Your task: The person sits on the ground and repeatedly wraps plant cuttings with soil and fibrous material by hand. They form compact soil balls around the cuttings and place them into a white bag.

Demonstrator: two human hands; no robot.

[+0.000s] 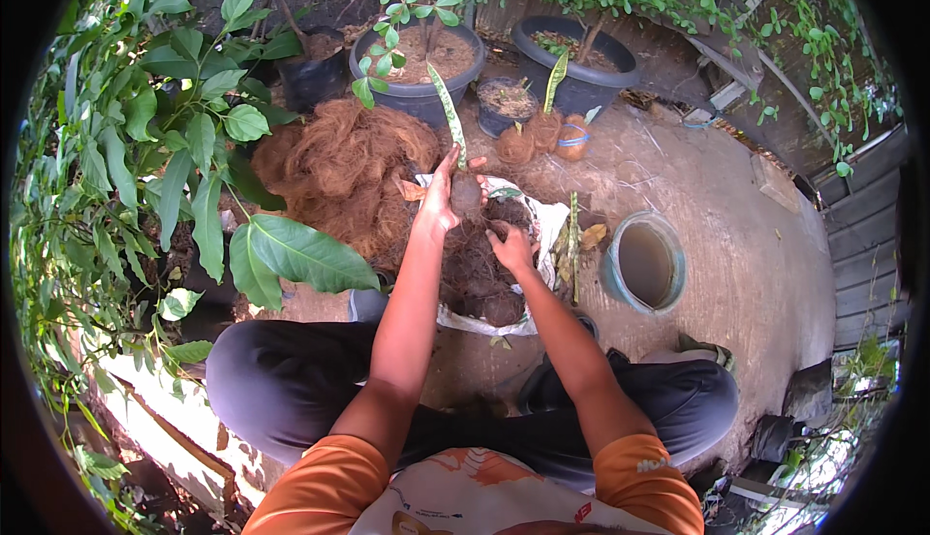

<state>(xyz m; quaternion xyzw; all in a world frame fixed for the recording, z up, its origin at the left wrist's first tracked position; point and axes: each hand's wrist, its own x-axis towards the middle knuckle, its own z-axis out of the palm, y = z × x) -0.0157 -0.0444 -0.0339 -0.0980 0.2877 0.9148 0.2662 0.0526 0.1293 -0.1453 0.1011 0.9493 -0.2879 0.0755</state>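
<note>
My left hand (pixel 441 192) is closed around the base of a snake plant, whose tall mottled green leaf (pixel 449 109) points up and away from me. A dark, rounded root ball (pixel 467 196) hangs under the leaf, above an open white sack (pixel 551 230). Inside the sack lies dark, fibrous soil (pixel 480 269). My right hand (pixel 513 248) is down at the soil near the sack's right side, fingers curled into it. Its fingertips are partly hidden.
A heap of brown coconut fibre (pixel 339 167) lies left of the sack. Behind stand black pots (pixel 581 51), a small pot (pixel 506 104) and wrapped root balls (pixel 572 138), one with a leaf. At right are a bucket of murky water (pixel 647 262) and a cut leaf (pixel 574 244). Foliage (pixel 305 249) overhangs the left.
</note>
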